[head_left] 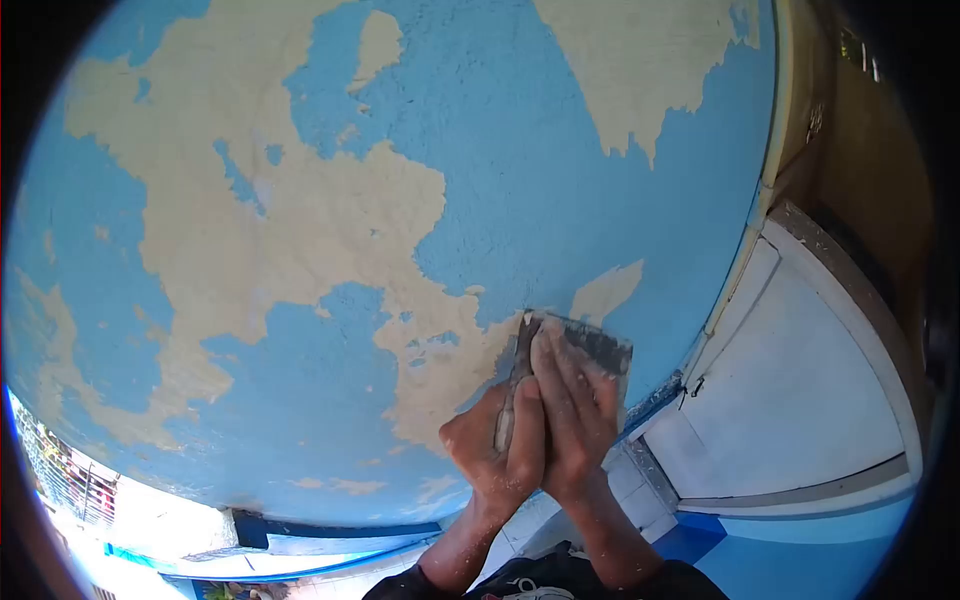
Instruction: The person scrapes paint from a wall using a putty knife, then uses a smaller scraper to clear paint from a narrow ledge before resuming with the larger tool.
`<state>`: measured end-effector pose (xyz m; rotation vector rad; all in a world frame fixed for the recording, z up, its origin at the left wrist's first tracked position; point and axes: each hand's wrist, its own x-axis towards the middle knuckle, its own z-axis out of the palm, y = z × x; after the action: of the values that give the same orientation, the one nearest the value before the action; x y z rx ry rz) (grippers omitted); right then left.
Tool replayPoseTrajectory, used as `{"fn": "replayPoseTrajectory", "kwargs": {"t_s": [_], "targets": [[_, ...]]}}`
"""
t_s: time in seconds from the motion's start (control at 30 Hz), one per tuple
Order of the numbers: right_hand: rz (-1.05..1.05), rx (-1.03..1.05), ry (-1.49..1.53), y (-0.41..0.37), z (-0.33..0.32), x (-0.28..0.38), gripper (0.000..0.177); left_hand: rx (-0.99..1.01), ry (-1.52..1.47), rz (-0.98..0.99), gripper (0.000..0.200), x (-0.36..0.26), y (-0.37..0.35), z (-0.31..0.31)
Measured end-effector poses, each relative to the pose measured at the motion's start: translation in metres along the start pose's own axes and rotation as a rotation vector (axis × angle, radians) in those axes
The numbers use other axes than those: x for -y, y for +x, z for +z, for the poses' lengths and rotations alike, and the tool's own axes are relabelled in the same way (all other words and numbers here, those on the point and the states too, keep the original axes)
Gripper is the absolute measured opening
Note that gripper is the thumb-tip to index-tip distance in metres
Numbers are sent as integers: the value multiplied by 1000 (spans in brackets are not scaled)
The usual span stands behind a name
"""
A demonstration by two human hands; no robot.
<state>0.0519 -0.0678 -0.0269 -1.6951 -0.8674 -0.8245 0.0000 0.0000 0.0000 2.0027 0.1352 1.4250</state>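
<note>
House exterior, sunlit blue wall (560, 150) with peeling paint, white door (800, 400)

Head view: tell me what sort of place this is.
Likely a building being repainted: a blue wall with paint stripped to beige patches, a scraper under the left hand and right hand, a white door alongside.

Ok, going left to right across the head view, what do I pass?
Lower-left railing → large bare patch in the blue paint → left hand, grip shut on the scraper → right hand, flat on its blade → white door.
</note>
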Motion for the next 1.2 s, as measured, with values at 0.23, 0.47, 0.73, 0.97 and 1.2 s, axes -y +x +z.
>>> {"fn": "replayPoseTrajectory", "kwargs": {"t_s": [0.23, 0.47, 0.73, 0.97, 1.2], "targets": [[-18, 4, -15, -11, -16, -3, 42, 28, -23, -226, 11, -15, -17, 4], [12, -14, 24, -17, -10, 1, 37, 19, -8, -254, 12, -13, -22, -1], [12, 7, 20, -25, -8, 0, 36, 2, 21, -307, 14, -8, -30, -3], [-40, -43, -54, -5, -9, -16, 41, 2, -44, -267, 17, -1, -16, 17], [-8, 17, 27, -22, -14, -28, 37, -48, -51, -309, 19, -6, -36, 26]]}}
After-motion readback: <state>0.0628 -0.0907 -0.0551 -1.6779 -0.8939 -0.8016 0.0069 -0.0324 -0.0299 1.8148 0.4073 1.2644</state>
